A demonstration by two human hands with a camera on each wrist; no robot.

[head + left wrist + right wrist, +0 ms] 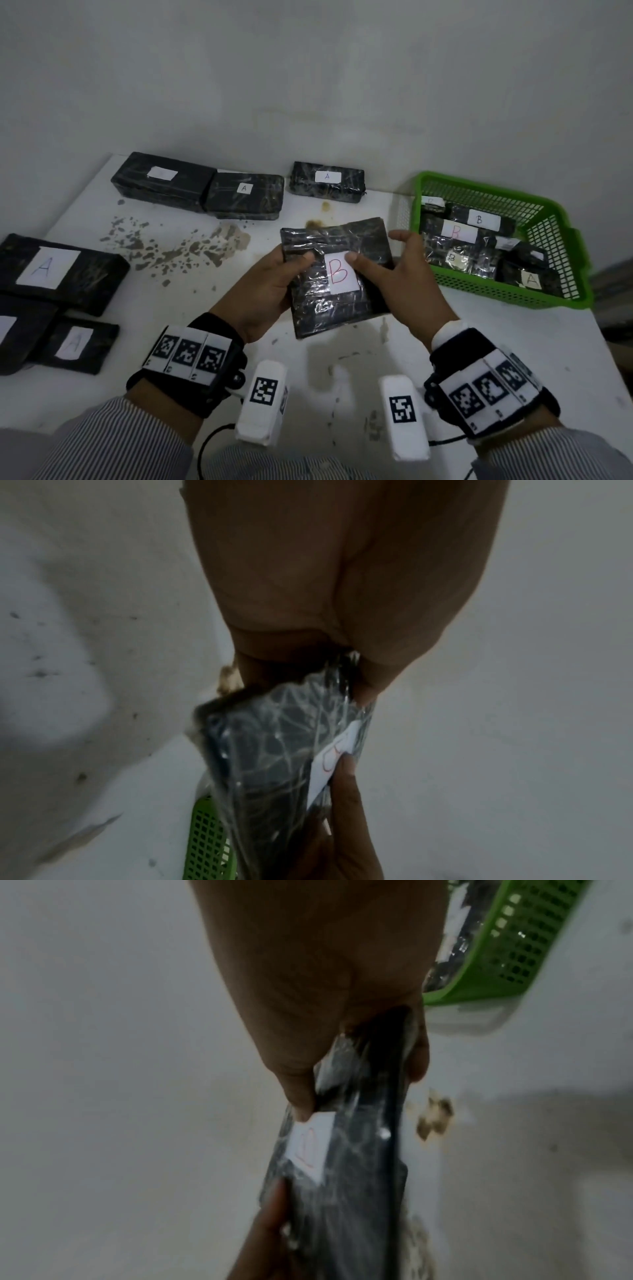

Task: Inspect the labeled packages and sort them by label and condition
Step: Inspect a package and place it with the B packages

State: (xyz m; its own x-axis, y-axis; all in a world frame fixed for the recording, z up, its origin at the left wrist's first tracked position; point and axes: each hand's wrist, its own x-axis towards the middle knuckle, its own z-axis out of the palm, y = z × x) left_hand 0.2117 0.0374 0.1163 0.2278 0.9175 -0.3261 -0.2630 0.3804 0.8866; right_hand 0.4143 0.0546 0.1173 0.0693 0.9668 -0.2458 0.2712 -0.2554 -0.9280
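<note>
A flat black package [337,274] wrapped in clear film, with a white label bearing a red B, is held above the table's middle. My left hand [270,291] grips its left edge, thumb on top. My right hand [394,274] pinches its right side, thumb on the label's corner, forefinger stretched out past the edge. In the left wrist view the package [274,750] runs from under my palm; the right thumb presses the label there. In the right wrist view the package [349,1150] is seen edge-on between thumb and fingers.
A green basket [548,219] at the right holds several black packages labelled B and one A. Three packages [243,195] lie along the back edge. More A-labelled packages [58,270] sit at the left. The white table [342,359] is stained in the middle.
</note>
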